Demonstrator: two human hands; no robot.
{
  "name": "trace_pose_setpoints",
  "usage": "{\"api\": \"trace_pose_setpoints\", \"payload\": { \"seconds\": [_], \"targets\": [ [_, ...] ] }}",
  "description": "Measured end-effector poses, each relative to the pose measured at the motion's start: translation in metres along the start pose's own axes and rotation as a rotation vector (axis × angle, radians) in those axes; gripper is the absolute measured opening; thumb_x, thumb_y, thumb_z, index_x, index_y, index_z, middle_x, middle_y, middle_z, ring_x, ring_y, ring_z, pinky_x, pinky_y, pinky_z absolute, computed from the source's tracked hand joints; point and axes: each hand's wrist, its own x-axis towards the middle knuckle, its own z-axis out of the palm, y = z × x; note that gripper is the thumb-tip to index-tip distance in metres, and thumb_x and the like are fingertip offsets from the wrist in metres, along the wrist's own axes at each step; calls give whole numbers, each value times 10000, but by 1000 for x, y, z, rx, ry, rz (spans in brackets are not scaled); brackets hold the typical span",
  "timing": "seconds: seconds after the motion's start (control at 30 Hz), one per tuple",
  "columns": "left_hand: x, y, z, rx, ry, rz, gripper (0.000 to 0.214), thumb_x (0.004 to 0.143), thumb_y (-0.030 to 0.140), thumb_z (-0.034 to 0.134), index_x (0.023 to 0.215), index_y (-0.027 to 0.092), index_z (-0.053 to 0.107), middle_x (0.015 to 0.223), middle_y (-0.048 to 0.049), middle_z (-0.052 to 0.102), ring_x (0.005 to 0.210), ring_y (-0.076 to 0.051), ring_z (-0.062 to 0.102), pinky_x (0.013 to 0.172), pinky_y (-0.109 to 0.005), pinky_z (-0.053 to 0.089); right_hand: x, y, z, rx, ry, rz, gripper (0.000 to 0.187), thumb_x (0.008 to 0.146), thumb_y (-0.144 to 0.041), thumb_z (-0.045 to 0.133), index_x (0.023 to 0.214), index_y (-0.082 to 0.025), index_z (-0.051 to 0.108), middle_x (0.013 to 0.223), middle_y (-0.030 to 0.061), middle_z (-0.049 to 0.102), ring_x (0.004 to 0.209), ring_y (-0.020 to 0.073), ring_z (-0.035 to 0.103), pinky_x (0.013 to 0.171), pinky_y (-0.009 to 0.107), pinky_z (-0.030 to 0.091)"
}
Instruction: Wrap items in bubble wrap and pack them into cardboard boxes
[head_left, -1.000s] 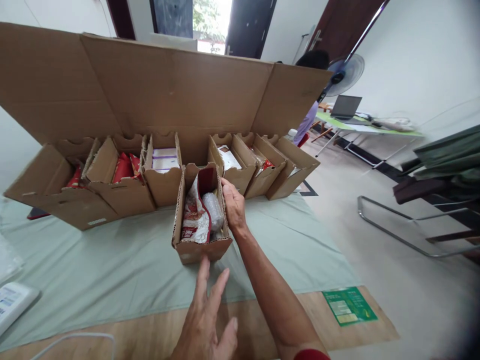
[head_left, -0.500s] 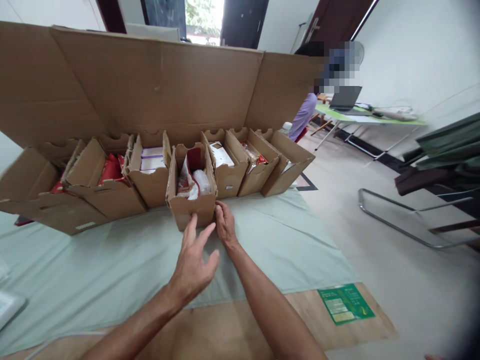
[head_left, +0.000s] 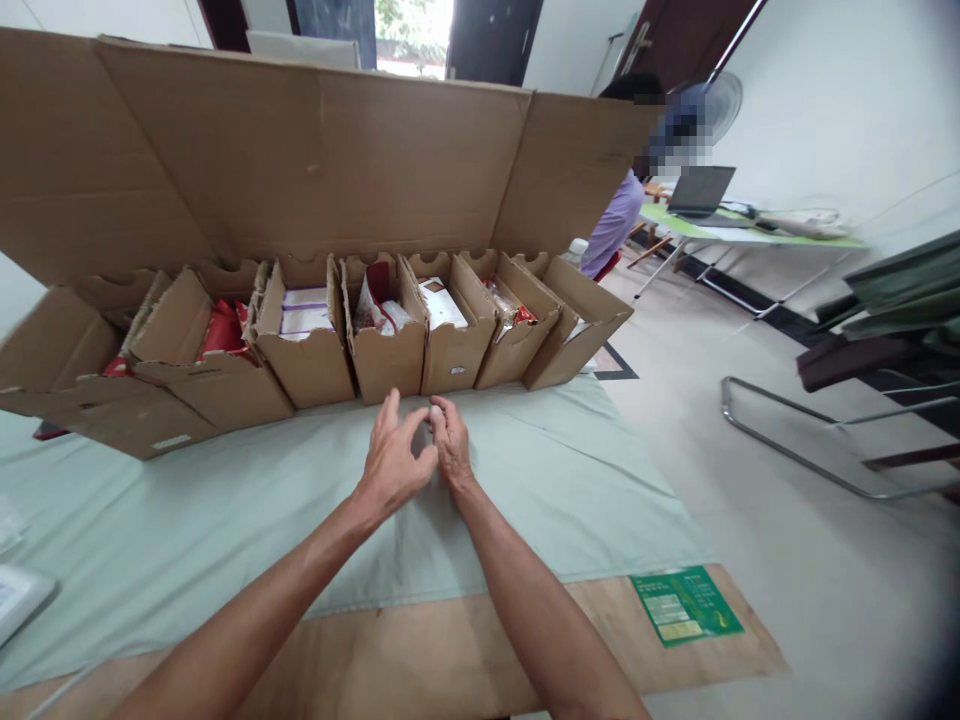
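Head view: your left hand (head_left: 394,455), fingers loosely spread, and right hand (head_left: 452,445), fingers half curled, are both empty above the cloth-covered table (head_left: 570,480). Middle cardboard box (head_left: 387,365) stands straight ahead, long axis running away from you; left hand's nearer, contact can't be told.

Middle carton (head_left: 386,364) slid back; right hand (head_left: 451,447) off it

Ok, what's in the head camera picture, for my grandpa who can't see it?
A person's left hand and right hand are close together in front of seven open cardboard boxes, lined up on a pale green cloth. Some boxes hold red packets, and a tall cardboard panel stands behind them.
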Motion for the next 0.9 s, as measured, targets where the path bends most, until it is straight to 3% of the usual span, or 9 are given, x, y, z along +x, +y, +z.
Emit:
{"api": "trace_pose_setpoints", "payload": {
  "seconds": [0.2,0.3,0.4,0.5,0.6,0.67,0.77,0.9],
  "targets": [
    [-135,-29,-6,176,-265,126,540,719,167,682,1253,246,682,1599,-159,435,1504,-408,345,1167,-626,377,-9,-27,5,-34,-93,-53,302,893,-434,518,997,-212,694,922,73,754,863,235,694,840,375,555],
    [-177,-53,-14,270,-155,216,591,734,129,672,1311,253,641,1630,-140,391,1508,-394,343,1142,-582,440,-7,-68,23,-29,-197,-136,359,919,-405,502,1164,-203,666,972,68,753,818,197,696,791,329,567],
    [-190,-72,-25,316,12,268,502,832,153,620,1330,220,616,1634,-137,383,1511,-361,345,1095,-511,512,10,-121,55,-157,-355,-293,504,933,-316,485,1427,-224,528,931,22,740,749,166,675,771,297,549],
    [-190,-79,-30,282,102,287,417,855,154,596,1268,191,637,1604,-148,425,1509,-350,351,1080,-489,532,38,-167,92,-492,-448,-354,608,910,-222,503,1514,-254,439,846,-10,735,768,190,675,806,310,511],
    [-189,-78,-31,202,154,270,401,848,142,597,1245,190,636,1569,-153,469,1505,-348,359,1088,-489,527,58,-188,120,-747,-440,-311,457,891,-184,527,1336,-245,607,851,20,750,859,233,683,826,323,481],
    [-189,-78,-31,143,202,242,423,853,136,583,1271,196,612,1552,-159,483,1491,-344,383,1084,-497,528,57,-190,125,-792,-424,-295,318,895,-173,514,1157,-233,684,856,38,753,861,238,682,813,320,472],
    [-190,-80,-33,58,300,131,518,879,124,533,1391,203,515,1545,-174,471,1445,-326,450,1069,-511,531,29,-183,107,-755,-411,-300,208,921,-207,499,997,-223,691,789,30,734,765,215,670,750,296,464],
    [-189,-84,-43,-17,431,-52,577,939,177,500,1503,233,389,1544,-176,453,1406,-327,484,1075,-554,504,-32,-183,37,-578,-467,-294,167,940,-262,513,891,-221,668,690,-7,694,638,160,637,630,247,443]
  ]
}}
